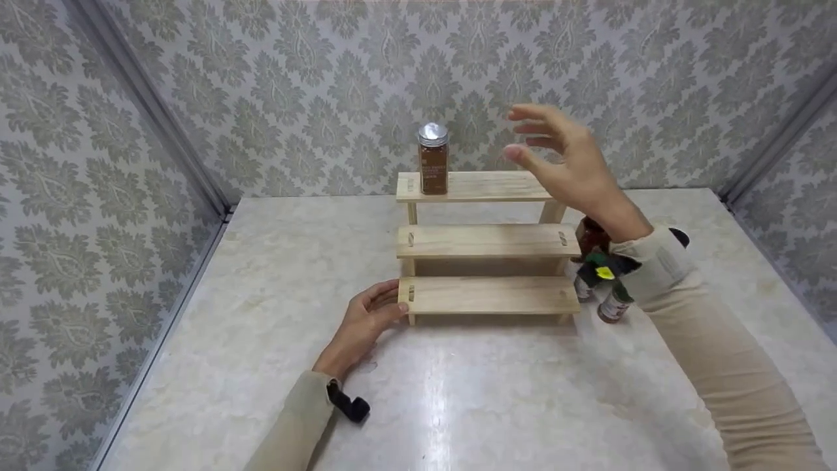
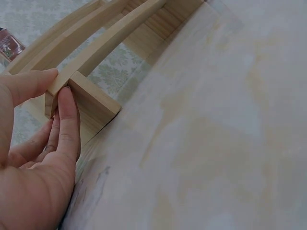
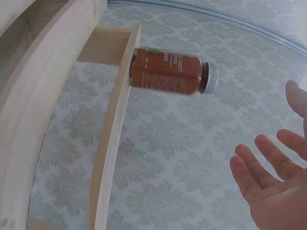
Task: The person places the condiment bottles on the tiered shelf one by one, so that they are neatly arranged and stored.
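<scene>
A three-tier wooden shelf rack [image 1: 487,242] stands on the table. At the left end of its top tier, a spice jar [image 1: 433,160] with reddish-brown contents and a silver lid stands upright. My left hand [image 1: 366,320] pinches the left end of the lowest board, thumb on top and fingers beneath, as the left wrist view shows of the board end [image 2: 60,91]. Raised above the right end of the top tier, my right hand [image 1: 569,160] holds nothing, its fingers spread and slightly bent. In the right wrist view the jar [image 3: 168,72] is apart from these fingers.
Right of the rack, partly hidden by my right forearm, stand a dark red jar [image 1: 592,235] and small containers, one of them a labelled jar [image 1: 614,306]. Patterned wall panels [image 1: 314,98] enclose the pale marbled table [image 1: 294,242] at the back and sides.
</scene>
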`<action>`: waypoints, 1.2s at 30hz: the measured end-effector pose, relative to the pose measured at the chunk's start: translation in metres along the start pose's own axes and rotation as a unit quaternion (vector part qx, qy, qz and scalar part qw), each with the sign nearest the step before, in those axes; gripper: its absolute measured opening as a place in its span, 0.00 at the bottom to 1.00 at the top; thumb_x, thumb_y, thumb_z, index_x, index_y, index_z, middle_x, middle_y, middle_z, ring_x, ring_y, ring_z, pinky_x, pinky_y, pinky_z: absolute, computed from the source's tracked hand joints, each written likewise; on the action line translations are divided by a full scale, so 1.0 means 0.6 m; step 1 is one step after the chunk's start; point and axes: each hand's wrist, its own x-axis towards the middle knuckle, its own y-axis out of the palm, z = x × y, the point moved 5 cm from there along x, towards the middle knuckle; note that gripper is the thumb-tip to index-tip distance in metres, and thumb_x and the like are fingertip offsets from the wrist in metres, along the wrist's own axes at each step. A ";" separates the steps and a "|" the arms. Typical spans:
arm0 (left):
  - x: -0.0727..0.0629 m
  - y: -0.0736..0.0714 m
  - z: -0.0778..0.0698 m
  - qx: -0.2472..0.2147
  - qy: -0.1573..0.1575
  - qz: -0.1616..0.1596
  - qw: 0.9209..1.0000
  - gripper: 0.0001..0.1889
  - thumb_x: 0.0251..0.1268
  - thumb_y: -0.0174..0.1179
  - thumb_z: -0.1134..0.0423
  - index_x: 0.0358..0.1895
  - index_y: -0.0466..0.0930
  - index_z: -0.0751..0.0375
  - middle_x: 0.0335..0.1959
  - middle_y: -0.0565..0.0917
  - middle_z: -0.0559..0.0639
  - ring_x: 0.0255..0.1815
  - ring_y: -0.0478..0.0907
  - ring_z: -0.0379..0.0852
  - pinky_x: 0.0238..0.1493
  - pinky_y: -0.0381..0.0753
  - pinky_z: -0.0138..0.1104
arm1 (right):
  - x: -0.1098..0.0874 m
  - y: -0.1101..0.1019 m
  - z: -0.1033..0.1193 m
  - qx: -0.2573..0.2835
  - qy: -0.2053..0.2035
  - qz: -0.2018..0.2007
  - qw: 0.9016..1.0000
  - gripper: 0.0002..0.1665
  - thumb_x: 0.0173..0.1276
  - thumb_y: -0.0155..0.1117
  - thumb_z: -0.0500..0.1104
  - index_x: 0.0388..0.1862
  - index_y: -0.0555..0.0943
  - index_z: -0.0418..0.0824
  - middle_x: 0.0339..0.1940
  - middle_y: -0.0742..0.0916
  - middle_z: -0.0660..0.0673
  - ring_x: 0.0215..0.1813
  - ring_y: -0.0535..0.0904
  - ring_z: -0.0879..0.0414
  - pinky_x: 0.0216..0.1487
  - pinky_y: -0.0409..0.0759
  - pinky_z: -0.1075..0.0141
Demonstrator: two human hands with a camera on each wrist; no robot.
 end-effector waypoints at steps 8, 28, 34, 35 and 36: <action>-0.003 -0.001 -0.001 0.013 0.003 -0.005 1.000 0.33 0.71 0.70 0.63 0.77 0.72 0.60 0.72 0.79 0.58 0.73 0.76 0.54 0.62 0.85 0.41 | -0.072 -0.056 -0.012 -0.056 0.019 0.005 0.998 0.31 0.76 0.70 0.36 0.76 0.77 0.42 0.71 0.84 0.43 0.69 0.81 0.50 0.71 0.79 0.64; -0.002 0.001 -0.004 0.000 0.005 0.001 1.000 0.34 0.72 0.69 0.63 0.78 0.70 0.63 0.74 0.77 0.61 0.70 0.79 0.54 0.61 0.86 0.42 | -0.250 -0.149 -0.075 -0.146 0.015 0.028 0.989 0.35 0.68 0.74 0.28 0.73 0.80 0.43 0.64 0.86 0.38 0.66 0.77 0.75 0.65 0.73 0.81; -0.002 0.001 0.003 -0.006 0.000 0.001 1.000 0.34 0.72 0.69 0.64 0.78 0.68 0.65 0.74 0.76 0.63 0.71 0.78 0.55 0.62 0.86 0.42 | -0.310 -0.149 -0.119 -0.148 0.051 0.031 0.987 0.37 0.66 0.76 0.27 0.73 0.80 0.43 0.64 0.86 0.37 0.64 0.77 0.77 0.61 0.73 0.85; -0.002 0.000 0.002 -0.007 0.001 -0.001 1.000 0.34 0.72 0.69 0.64 0.78 0.69 0.65 0.74 0.76 0.63 0.71 0.78 0.55 0.63 0.86 0.42 | -0.318 -0.148 -0.126 -0.148 0.055 0.028 0.987 0.37 0.65 0.76 0.27 0.73 0.81 0.43 0.64 0.86 0.37 0.63 0.77 0.77 0.60 0.73 0.86; -0.002 -0.001 0.001 -0.005 0.004 -0.002 1.000 0.34 0.72 0.69 0.64 0.78 0.69 0.65 0.74 0.76 0.64 0.71 0.78 0.56 0.63 0.86 0.42 | -0.325 -0.147 -0.131 -0.149 0.055 0.026 0.987 0.38 0.64 0.77 0.26 0.72 0.81 0.43 0.63 0.86 0.37 0.63 0.78 0.77 0.60 0.73 0.86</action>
